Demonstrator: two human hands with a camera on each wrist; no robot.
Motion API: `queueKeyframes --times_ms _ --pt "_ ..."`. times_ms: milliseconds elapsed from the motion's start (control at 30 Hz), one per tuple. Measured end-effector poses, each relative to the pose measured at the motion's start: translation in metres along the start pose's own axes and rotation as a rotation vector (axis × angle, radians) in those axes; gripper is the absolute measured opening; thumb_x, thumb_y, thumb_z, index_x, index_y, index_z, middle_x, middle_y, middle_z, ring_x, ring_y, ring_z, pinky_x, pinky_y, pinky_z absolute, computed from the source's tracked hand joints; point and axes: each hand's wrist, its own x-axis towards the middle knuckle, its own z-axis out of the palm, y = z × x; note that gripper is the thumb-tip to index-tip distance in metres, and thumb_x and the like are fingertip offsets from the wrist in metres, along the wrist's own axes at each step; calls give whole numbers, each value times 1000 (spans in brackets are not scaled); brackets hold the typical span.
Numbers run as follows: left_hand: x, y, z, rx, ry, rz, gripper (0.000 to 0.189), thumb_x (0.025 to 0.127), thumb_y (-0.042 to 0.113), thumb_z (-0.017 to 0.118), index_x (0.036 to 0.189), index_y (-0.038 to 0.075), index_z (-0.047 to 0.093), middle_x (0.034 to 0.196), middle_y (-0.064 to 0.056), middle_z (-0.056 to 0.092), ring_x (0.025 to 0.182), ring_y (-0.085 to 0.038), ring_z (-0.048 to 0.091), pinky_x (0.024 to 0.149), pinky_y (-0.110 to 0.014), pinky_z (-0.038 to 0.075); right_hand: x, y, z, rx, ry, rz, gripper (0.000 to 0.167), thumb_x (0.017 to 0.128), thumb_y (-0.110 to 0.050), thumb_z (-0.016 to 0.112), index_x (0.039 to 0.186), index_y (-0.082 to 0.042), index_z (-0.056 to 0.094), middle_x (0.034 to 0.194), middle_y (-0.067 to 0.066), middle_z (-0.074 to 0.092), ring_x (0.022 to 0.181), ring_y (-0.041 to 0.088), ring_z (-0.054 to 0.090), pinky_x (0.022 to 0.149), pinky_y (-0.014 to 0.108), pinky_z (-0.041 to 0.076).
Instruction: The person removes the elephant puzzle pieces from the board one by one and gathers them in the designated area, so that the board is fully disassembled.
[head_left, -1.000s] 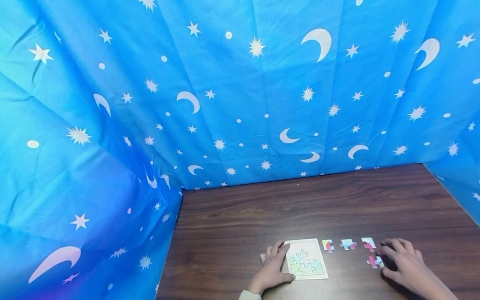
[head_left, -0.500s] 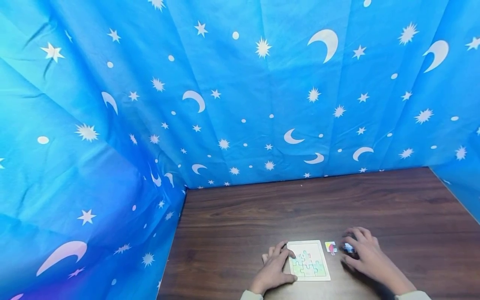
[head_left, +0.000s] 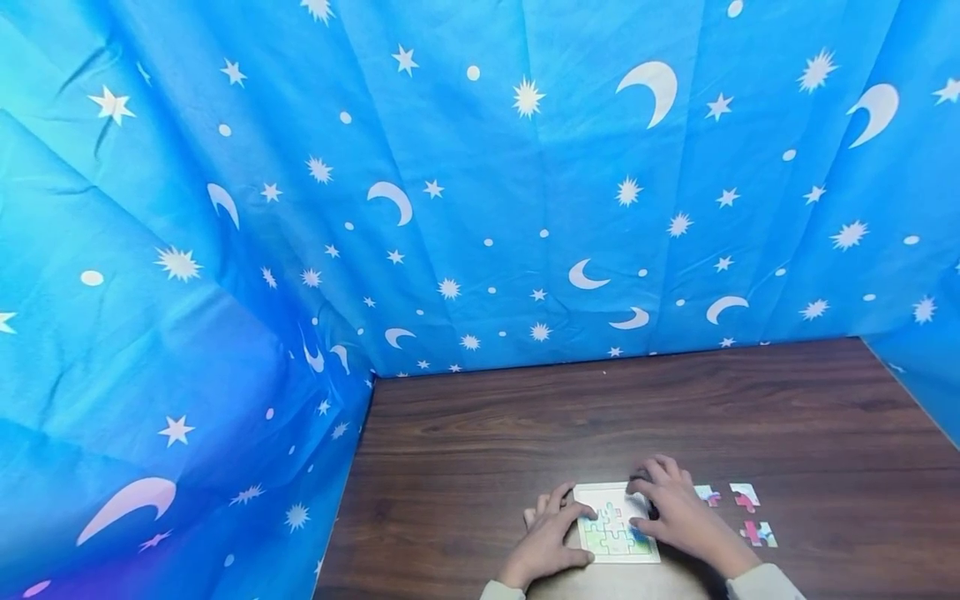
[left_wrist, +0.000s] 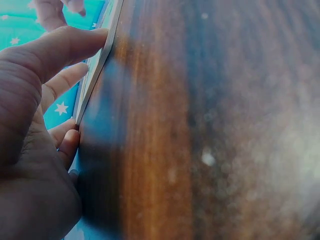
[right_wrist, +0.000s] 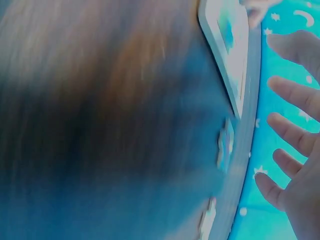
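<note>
A small square jigsaw puzzle board (head_left: pixel 592 542), pale with printed piece outlines, lies flat near the front of the table. My left hand (head_left: pixel 550 533) holds it at its left side, thumb by the near corner and index finger over the frame. In the left wrist view the thumb (left_wrist: pixel 75 45) meets the board's edge. Over the board's right side is my right hand (head_left: pixel 675 512). The right wrist view shows its fingers (right_wrist: pixel 295 95) spread, with nothing between them. Right of this hand lie loose jigsaw pieces: a partly covered one (head_left: pixel 707 495), a pink-and-white one (head_left: pixel 745 496) and another (head_left: pixel 759 533).
The dark wood-grain table (head_left: pixel 480 433) stretches behind the board. A blue curtain (head_left: pixel 465 208) with white moons and stars hangs along the back and left. In the right wrist view a jigsaw piece (right_wrist: pixel 226 145) lies close to the board's corner.
My right hand has moved left from the rightmost pieces, past the middle one, to the board's right side, uncovering the right pieces. The left hand stays on the board, its index finger further over it.
</note>
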Motion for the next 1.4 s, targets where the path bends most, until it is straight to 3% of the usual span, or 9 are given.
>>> queueKeyframes --times_ms 200,433,967,1167,1400 --pt "-3 -2 4 8 17 19 47 75 36 79 120 36 64 160 -3 32 129 -21 34 81 -35 22 -2 -11 15 -7 -61 -24 33 66 -35 89 89 -17 73 115 9 59 112 42 49 78 59 44" --pt "-5 0 6 16 35 40 46 75 34 81 118 35 66 159 -3 33 129 -22 35 82 -35 23 -6 -14 26 -5 -17 -48 30 63 -29 91 81 -19 70 111 8 59 107 37 49 73 50 42" --pt "-5 6 1 14 16 -1 40 76 34 82 115 32 72 159 -4 36 129 -20 36 82 -33 23 -3 -17 23 9 -74 90 41 60 -28 94 77 -26 57 112 6 58 112 40 48 78 59 43" --pt "-4 3 -1 34 31 15 40 76 34 83 114 32 71 158 -5 37 128 -19 37 80 -33 23 -2 -16 22 -9 -35 55 42 62 -28 93 78 -25 55 110 6 59 110 38 50 78 55 43" --pt "-2 1 -2 52 40 29 40 76 33 83 114 31 71 158 -4 36 128 -20 37 80 -32 23 -1 -13 19 -44 -71 2 27 71 -31 89 80 -23 65 113 8 59 112 38 49 80 58 42"
